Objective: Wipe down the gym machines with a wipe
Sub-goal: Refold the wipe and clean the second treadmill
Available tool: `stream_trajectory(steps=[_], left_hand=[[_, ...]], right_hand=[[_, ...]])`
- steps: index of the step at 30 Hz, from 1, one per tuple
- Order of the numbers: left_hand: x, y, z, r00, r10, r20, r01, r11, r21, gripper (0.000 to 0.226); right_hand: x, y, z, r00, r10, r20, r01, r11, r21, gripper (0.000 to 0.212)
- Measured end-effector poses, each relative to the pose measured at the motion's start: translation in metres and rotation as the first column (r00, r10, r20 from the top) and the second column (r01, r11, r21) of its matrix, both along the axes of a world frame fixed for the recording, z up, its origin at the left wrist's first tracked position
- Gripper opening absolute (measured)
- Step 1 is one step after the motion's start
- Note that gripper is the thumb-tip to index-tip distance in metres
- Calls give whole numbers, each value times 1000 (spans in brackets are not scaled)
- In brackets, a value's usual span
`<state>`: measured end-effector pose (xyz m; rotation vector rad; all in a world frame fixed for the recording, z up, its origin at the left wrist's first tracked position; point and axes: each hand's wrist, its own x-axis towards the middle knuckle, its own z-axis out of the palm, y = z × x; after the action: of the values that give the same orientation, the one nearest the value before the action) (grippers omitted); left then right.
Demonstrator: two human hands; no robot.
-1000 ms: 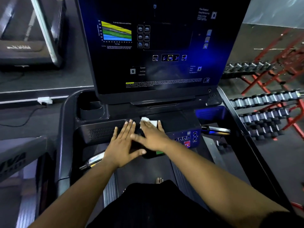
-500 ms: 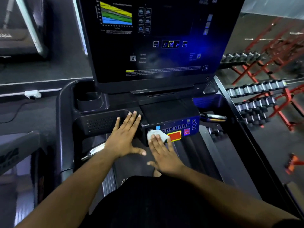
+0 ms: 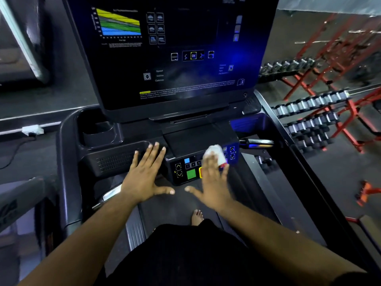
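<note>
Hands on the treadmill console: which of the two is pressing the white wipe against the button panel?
The right hand has the wipe under its straight fingers on the button panel. The left hand lies flat on the console with nothing under it.

We stand on the treadmill belt [image 3: 175, 209], facing the console [image 3: 185, 141]. The screen [image 3: 175, 54] rises behind the button panel [image 3: 191, 168]. Left of the panel lies our left hand [image 3: 144, 174], flat on the speaker grille [image 3: 115, 162]; behind that sits a cup holder [image 3: 99, 131]. Our right hand [image 3: 212, 180] presses the wipe [image 3: 214, 152] on the panel. Dumbbell racks [image 3: 313, 112] stand to the right.
</note>
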<state>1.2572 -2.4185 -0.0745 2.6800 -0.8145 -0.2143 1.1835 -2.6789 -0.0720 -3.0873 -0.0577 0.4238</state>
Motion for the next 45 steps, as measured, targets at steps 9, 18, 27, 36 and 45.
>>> stream_trajectory(steps=[9,18,27,36,45], left_hand=[[-5,-3,-2,998,8,62,-4,998,-66,114],[4,-62,16,989,-16,145,13,1000,22,109],[-1,-70,9,982,93,163,-98,995,23,101],[-5,-82,9,966,202,161,-209,978,26,94],[-12,-96,13,928,340,152,-344,939,-2,95]], right_hand=[[3,-49,-7,997,0,81,0,1000,4,117],[-24,-81,-23,989,-145,-10,145,978,153,122],[36,-115,2,977,-146,156,105,964,246,121],[87,-141,27,990,-75,122,18,912,411,118],[69,-130,41,997,-72,36,49,898,438,123]])
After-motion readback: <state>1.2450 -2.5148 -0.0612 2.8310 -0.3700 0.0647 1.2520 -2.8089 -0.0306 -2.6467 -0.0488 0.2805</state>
